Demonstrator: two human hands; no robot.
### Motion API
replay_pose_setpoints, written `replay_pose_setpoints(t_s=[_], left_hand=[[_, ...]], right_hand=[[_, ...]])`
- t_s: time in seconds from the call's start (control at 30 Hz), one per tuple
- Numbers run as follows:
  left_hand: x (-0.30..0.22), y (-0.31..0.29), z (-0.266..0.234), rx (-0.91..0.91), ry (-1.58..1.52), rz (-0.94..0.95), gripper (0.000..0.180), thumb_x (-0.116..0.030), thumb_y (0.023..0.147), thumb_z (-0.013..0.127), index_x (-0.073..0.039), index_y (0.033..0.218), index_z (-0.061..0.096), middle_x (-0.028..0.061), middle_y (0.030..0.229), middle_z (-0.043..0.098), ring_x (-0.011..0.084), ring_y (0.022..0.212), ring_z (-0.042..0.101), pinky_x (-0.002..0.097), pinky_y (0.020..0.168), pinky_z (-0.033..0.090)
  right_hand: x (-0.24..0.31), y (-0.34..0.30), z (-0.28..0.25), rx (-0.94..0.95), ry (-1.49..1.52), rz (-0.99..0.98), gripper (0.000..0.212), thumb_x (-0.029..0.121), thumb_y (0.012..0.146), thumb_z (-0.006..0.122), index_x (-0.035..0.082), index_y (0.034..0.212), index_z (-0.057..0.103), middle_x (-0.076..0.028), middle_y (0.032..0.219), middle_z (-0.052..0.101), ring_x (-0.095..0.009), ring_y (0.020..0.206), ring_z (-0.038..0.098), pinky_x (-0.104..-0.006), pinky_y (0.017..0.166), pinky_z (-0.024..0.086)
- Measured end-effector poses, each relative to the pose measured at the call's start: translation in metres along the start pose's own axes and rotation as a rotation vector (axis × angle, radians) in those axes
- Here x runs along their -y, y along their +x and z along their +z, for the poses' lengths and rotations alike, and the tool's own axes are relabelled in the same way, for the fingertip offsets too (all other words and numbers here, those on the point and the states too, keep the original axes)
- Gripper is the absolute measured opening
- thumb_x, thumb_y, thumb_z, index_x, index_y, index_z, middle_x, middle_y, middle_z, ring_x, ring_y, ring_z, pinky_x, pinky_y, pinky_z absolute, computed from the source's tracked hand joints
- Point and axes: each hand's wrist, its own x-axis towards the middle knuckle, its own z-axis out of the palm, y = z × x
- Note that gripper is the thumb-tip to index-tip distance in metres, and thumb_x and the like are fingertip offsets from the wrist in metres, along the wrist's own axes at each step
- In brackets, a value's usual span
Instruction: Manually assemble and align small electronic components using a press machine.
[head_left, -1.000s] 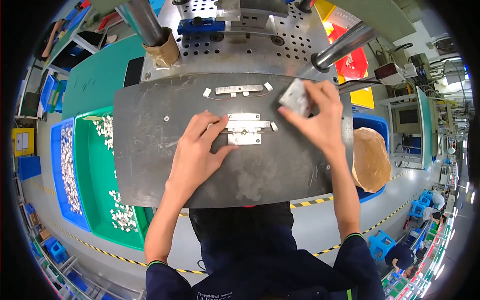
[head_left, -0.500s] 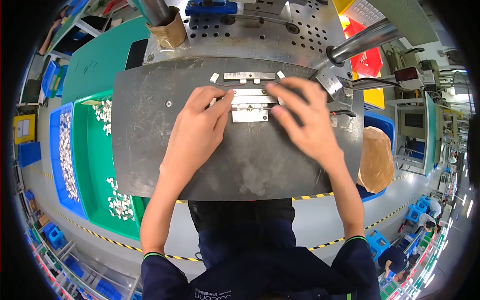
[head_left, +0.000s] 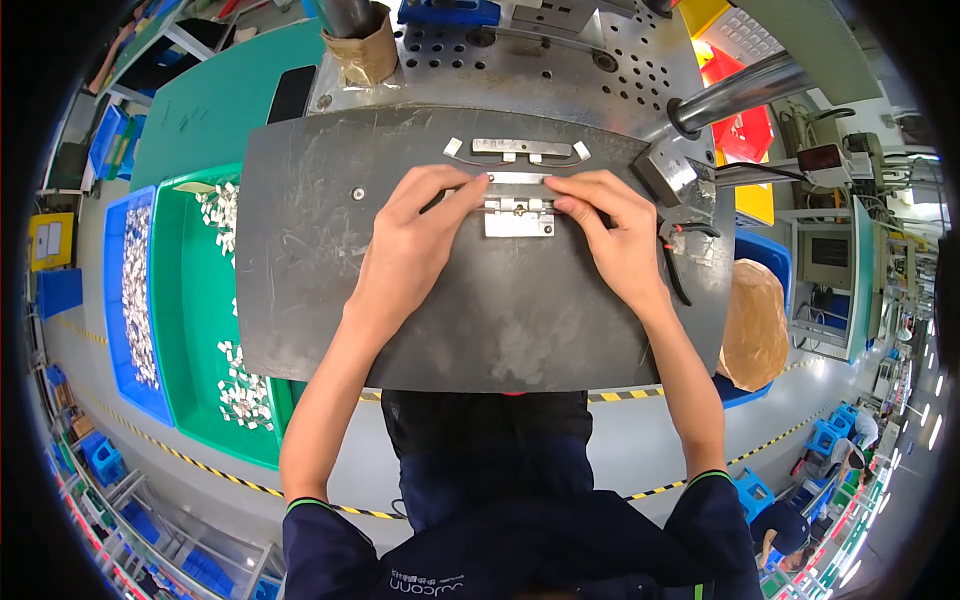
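Observation:
A narrow silver metal bar (head_left: 518, 179) spans between my two hands over the dark work plate. My left hand (head_left: 415, 235) is closed, thumb and forefinger pinched at the bar's left end. At the right end, my right hand (head_left: 622, 235) is pinched in the same way. Just below the bar sits a small metal fixture (head_left: 519, 224), with thin wires running across its upper edge toward my fingers. Beyond the bar lies another metal strip (head_left: 512, 146) with a wire harness along it, a white connector (head_left: 453, 147) at its left end and another (head_left: 582, 150) at its right.
Pliers (head_left: 673, 272) lie on the plate (head_left: 470, 330) to the right. Green (head_left: 190, 330) and blue (head_left: 112, 300) bins of small white parts stand left. A perforated metal machine bed (head_left: 450, 85) with columns rises behind. Brown paper (head_left: 752, 325) fills a blue bin at right.
My right hand, blurred and spread before, has closed at the bar's right end. A dark gap now shows between bar and fixture. The whole view has shifted slightly.

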Motion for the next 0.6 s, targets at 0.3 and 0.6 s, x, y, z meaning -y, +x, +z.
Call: replay_pose_setpoints(t_s=[0.3, 0.6], left_hand=[[-0.005, -0.014, -0.035, 0.204, -0.2, 0.121, 0.016, 0.001, 0.081, 0.08, -0.001, 0.096, 0.078, 0.0079, 0.095, 0.075, 0.0275, 0.096, 0.073, 0.0388, 0.08, 0.06], [0.001, 0.021, -0.025, 0.255, -0.142, 0.033, 0.014, -0.004, 0.084, 0.081, -0.001, 0.097, 0.078, 0.0099, 0.096, 0.076, 0.0295, 0.094, 0.072, 0.041, 0.082, 0.06]], right_hand=[[0.008, -0.027, -0.019, 0.14, -0.097, -0.324, 0.029, 0.001, 0.078, 0.084, 0.003, 0.107, 0.08, -0.008, 0.096, 0.072, -0.026, 0.092, 0.068, -0.0383, 0.086, 0.053], [0.01, 0.011, -0.021, -0.089, -0.316, -0.3, 0.016, 0.003, 0.088, 0.078, 0.003, 0.104, 0.08, -0.009, 0.102, 0.076, -0.027, 0.1, 0.071, -0.0376, 0.09, 0.052]])
